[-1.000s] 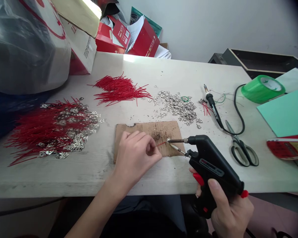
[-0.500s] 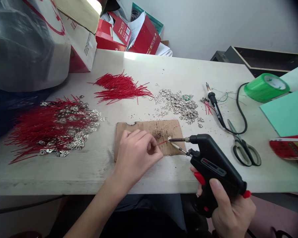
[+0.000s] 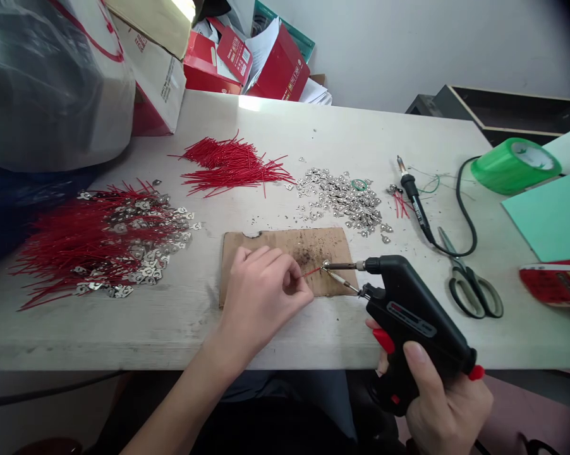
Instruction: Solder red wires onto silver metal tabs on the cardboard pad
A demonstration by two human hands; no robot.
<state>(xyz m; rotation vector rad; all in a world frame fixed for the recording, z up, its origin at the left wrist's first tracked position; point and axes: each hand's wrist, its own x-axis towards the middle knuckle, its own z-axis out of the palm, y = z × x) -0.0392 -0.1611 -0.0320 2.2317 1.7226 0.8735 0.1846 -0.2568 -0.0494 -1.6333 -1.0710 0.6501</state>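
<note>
My left hand (image 3: 266, 291) pinches a short red wire (image 3: 312, 272) over a scorched piece of cardboard (image 3: 285, 240). The wire's far end meets a small metal tab (image 3: 325, 264) at the tip of a black soldering gun (image 3: 412, 313). My right hand (image 3: 443, 398) is wrapped round the gun's grip, with the thumb on its near side. A thin metal feed tube (image 3: 344, 282) on the gun points at the same tab. Loose metal tabs (image 3: 344, 199) lie behind the cardboard, and a bundle of red wires (image 3: 232, 165) is further left.
Wires with tabs attached (image 3: 105, 240) are heaped at the left, beside a plastic bag (image 3: 52, 88). On the right lie a soldering iron (image 3: 415, 199) with its cord, scissors (image 3: 472, 287) and green tape (image 3: 512, 165). Red boxes (image 3: 280, 66) stand beyond the back edge.
The view has shifted slightly. Both hands keep their grips, and the gun tip stays at the tab with hardly any visible movement.
</note>
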